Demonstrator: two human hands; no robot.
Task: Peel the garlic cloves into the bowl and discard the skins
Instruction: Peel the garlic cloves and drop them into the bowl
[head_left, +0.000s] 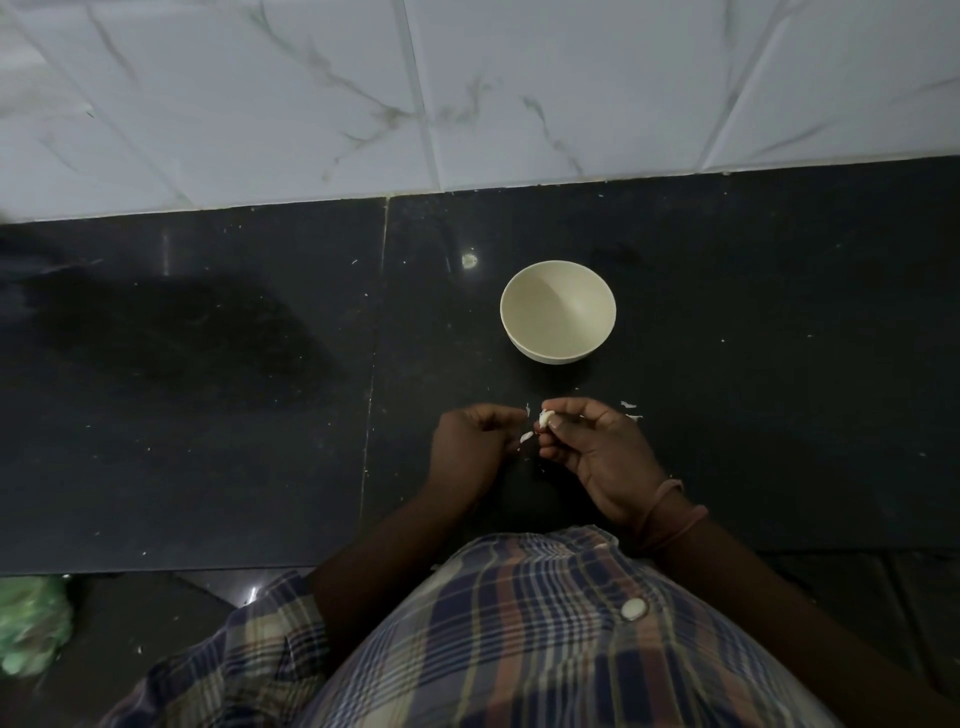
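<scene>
A cream bowl (558, 310) stands on the black counter (208, 389); I see nothing inside it. Just in front of it my right hand (597, 452) pinches a pale garlic clove (545, 417) between thumb and fingertips. My left hand (472, 447) is close beside it with curled fingers, and a thin strip of skin (528, 410) sticks up at its fingertips. Another skin flake (526, 437) shows between the two hands; whether it is held or loose I cannot tell.
Small white skin scraps (629, 410) lie on the counter right of my right hand. A white marble-tiled wall (467, 93) rises behind the counter. A green plastic bag (31, 629) sits low at the left, below the counter edge.
</scene>
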